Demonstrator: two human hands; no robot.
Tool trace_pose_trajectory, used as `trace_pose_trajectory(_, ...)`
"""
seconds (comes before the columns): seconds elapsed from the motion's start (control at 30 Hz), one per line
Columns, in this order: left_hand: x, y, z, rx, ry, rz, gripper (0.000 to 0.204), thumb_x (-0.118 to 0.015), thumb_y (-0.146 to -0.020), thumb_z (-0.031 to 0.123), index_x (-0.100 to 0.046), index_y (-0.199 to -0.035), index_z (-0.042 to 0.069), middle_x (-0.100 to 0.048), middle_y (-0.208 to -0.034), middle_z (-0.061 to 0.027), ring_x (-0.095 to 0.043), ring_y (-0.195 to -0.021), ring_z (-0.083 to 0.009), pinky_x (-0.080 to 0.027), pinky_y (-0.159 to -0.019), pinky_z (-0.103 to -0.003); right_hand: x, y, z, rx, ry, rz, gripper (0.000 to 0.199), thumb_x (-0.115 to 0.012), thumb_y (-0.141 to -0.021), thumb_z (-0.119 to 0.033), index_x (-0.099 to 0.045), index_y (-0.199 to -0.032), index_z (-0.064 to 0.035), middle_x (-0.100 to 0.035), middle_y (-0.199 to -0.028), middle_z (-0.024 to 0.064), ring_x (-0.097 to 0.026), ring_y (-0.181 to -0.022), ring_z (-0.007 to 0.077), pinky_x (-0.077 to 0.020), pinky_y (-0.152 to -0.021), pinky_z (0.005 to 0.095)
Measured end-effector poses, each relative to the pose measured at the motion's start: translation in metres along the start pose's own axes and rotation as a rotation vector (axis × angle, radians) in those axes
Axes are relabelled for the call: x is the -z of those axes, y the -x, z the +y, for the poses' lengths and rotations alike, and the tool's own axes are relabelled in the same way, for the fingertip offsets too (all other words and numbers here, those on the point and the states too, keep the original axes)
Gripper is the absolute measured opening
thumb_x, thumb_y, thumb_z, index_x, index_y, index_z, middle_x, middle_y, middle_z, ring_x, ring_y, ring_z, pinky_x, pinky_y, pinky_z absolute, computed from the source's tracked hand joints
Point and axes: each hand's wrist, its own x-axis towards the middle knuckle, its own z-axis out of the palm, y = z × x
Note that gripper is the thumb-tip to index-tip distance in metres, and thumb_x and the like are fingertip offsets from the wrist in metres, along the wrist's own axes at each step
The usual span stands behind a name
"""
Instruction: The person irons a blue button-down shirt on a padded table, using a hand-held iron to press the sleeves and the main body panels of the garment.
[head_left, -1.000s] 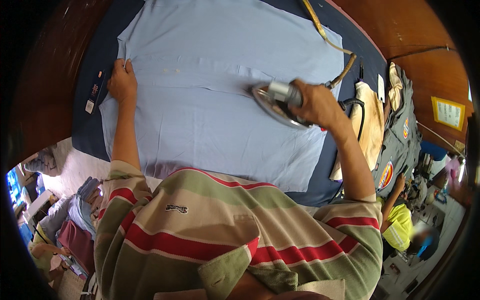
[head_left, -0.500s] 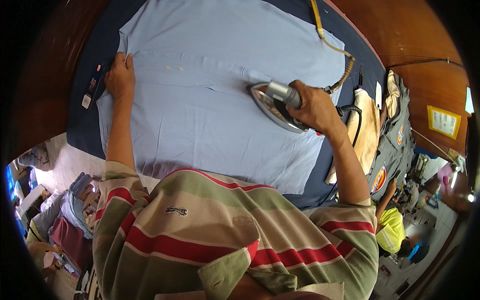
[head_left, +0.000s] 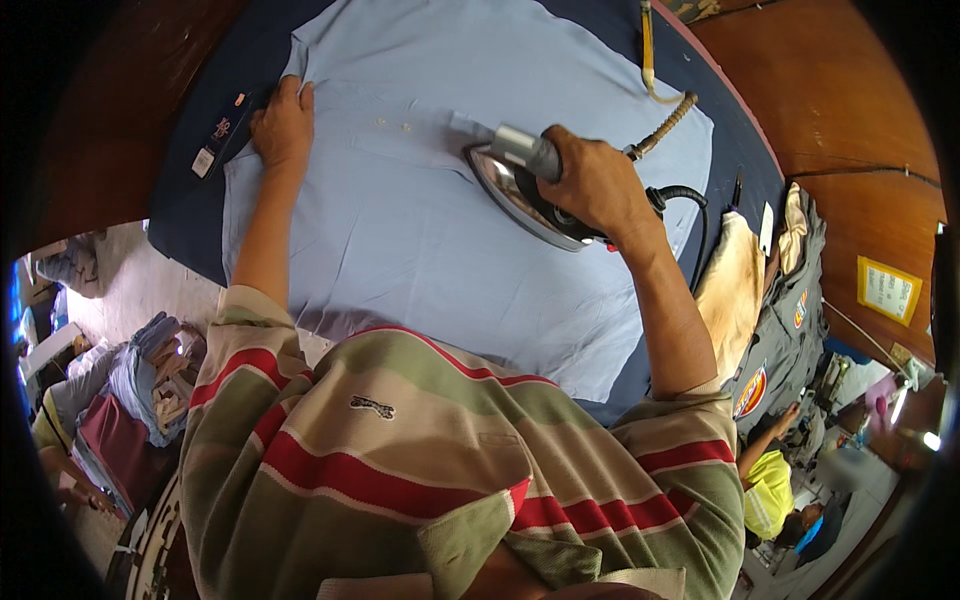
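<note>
A light blue shirt [head_left: 430, 250] lies spread over a dark blue padded surface [head_left: 205, 215]. At its far left edge my left hand [head_left: 284, 125] is closed, pinching the cloth between thumb and fingers. My right hand [head_left: 600, 185] grips the grey handle of a steam iron [head_left: 515, 195], whose metal soleplate rests on the shirt right of its middle. The fingertips are partly hidden behind the handle. A ribbed hose [head_left: 665, 125] and a black cord [head_left: 700, 200] run from the back of the iron. Two small pale spots show on the cloth left of the iron.
A dark card tag [head_left: 220, 140] lies left of my left hand. Cream cloth [head_left: 730, 280] and dark grey garments [head_left: 775, 340] are piled at the right edge. Clothes [head_left: 120, 430] are heaped at lower left. A person in a yellow top [head_left: 768, 495] is at lower right.
The iron in my right hand has slid left across the shirt. My left hand keeps its hold on the edge. The whole view has shifted slightly.
</note>
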Motion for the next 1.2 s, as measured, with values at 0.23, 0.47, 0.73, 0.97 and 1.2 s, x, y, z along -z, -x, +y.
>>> trace_pose_trajectory(0.23, 0.007, -0.003, -0.006, -0.079, -0.028, -0.064, 0.025, -0.047, -0.092, 0.035, -0.054, -0.095, 0.011, -0.066, -0.093, -0.0079, -0.062, -0.087, -0.0298, -0.045, -0.074, -0.044, -0.002, -0.019, -0.024, 0.118, 0.029, -0.058, 0.031, -0.064, -0.071, -0.017, -0.058, -0.099, -0.0051, -0.066, -0.080, 0.0169, -0.064, -0.075, 0.0346, -0.0514, -0.069, 0.0402)
trace_pose_trajectory(0.47, -0.002, 0.001, -0.010, -0.044, 0.021, 0.020, 0.024, -0.047, -0.092, 0.034, -0.055, -0.094, 0.012, -0.066, -0.094, -0.0043, -0.062, -0.086, -0.0271, -0.044, -0.074, -0.045, -0.003, -0.023, -0.041, 0.050, -0.008, -0.040, 0.032, -0.065, -0.071, -0.017, -0.059, -0.100, -0.0053, -0.066, -0.078, 0.0173, -0.065, -0.073, 0.0326, -0.0519, -0.070, 0.0398)
trace_pose_trajectory(0.73, 0.000, -0.004, -0.014, -0.071, 0.066, 0.012, 0.024, -0.047, -0.092, 0.034, -0.054, -0.092, 0.011, -0.066, -0.093, -0.0043, -0.062, -0.085, -0.0271, -0.043, -0.072, -0.043, -0.005, -0.061, -0.052, -0.075, -0.017, 0.065, 0.034, -0.062, -0.072, -0.021, -0.060, -0.100, -0.0019, -0.066, -0.080, 0.0189, -0.066, -0.076, 0.0321, -0.0521, -0.072, 0.0385)
trace_pose_trajectory(0.97, -0.002, -0.002, -0.016, -0.034, 0.155, 0.014, 0.018, -0.051, -0.089, 0.032, -0.054, -0.088, 0.014, -0.065, -0.085, -0.0015, -0.062, -0.080, -0.0243, -0.042, -0.074, -0.042, -0.001, -0.073, -0.056, 0.072, 0.006, 0.038, 0.036, -0.063, -0.071, -0.022, -0.060, -0.102, -0.0039, -0.067, -0.082, 0.0173, -0.067, -0.075, 0.0303, -0.0530, -0.072, 0.0374)
trace_pose_trajectory(1.2, 0.000, -0.002, -0.014, -0.022, 0.190, 0.024, 0.015, -0.052, -0.088, 0.030, -0.054, -0.088, 0.015, -0.065, -0.085, 0.0002, -0.062, -0.080, -0.0239, -0.041, -0.075, -0.041, 0.000, -0.101, -0.061, 0.117, 0.078, 0.038, 0.032, -0.063, -0.072, -0.022, -0.060, -0.099, -0.0051, -0.066, -0.081, 0.0172, -0.066, -0.073, 0.0303, -0.0523, -0.071, 0.0371)
